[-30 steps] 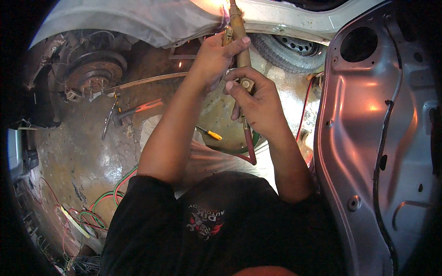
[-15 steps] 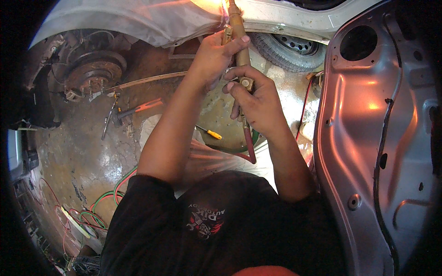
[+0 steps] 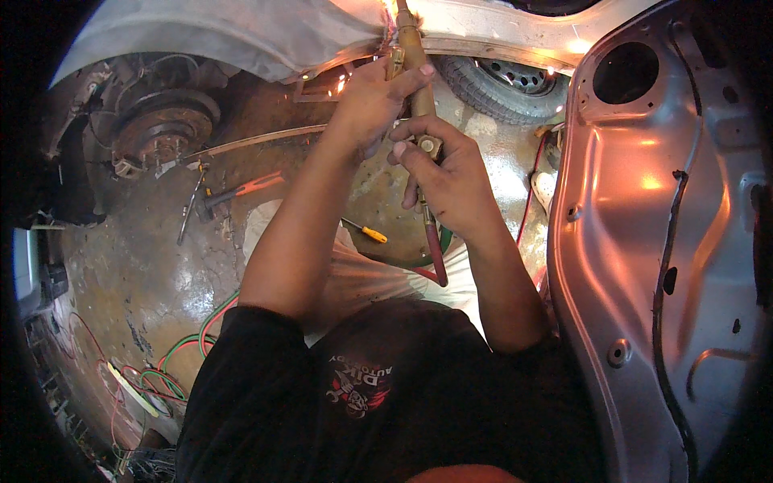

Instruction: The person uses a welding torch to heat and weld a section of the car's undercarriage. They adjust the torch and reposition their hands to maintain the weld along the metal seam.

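Both hands (image 3: 419,133) around slim brass torch (image 3: 416,60), lit tip.

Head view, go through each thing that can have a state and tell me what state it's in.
Torch: lit, flame at the car body seam.
Left hand: closed on the torch.
Right hand: closed on its lower end.
Car door: open, trim stripped off.
Wheel hub: bare, no wheel.
Screwdriver: lying on the floor.

We see a long brass-coloured gas torch (image 3: 416,76) standing nearly upright at twelve o'clock, its bright glowing tip pressed against the edge of the grey car body panel (image 3: 241,36) overhead. A brass fitting sits at its lower end, from which a dark red rubber hose (image 3: 436,249) droops toward six o'clock.
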The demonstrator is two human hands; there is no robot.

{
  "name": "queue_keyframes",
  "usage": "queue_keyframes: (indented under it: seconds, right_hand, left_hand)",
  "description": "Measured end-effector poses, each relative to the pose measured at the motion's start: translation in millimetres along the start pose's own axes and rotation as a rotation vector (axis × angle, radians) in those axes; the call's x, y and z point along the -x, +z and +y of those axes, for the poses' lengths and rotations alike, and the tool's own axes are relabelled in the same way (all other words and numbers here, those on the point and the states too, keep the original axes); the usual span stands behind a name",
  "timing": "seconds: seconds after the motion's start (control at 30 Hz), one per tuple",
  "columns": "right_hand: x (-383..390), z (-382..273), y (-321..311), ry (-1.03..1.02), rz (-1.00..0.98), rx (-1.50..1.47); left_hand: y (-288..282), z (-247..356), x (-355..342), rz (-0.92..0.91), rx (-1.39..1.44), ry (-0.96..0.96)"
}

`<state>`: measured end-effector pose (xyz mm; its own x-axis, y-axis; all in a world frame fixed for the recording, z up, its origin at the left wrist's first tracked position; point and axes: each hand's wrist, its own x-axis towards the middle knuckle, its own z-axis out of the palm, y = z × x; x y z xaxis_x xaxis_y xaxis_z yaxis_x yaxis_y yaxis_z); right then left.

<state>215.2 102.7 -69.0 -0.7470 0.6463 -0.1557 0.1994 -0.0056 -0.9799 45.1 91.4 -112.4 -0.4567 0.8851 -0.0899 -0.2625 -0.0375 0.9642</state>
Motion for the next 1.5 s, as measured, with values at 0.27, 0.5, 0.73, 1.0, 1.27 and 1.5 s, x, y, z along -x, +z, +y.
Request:
queue_keyframes:
  seconds: [0.27, 0.5, 0.73, 1.0, 1.27, 1.5]
  right_hand:
    - [2, 5, -2, -0.011, -0.003, -0.025]
    - [1, 2, -2, -0.011, -0.023, -0.001]
    - [-1, -1, -3, 0.011, -0.035, 0.008]
    - [-2, 1, -5, 0.011, -0.025, 0.016]
    - [-1, 1, -7, 0.016, -0.048, 0.036]
    - [0, 4, -5, -0.013, -0.020, 0.015]
  left_hand:
    - [4, -4, -3, 0.004, -0.048, 0.051]
    - [2, 0, 1, -0.027, 0.024, 0.023]
    - [3, 6, 2, -0.010, 0.000, -0.010]
    - [3, -1, -2, -0.036, 0.071, 0.000]
    - [6, 3, 2, -0.016, 0.075, -0.032]
    - [3, 0, 2, -0.036, 0.054, -0.028]
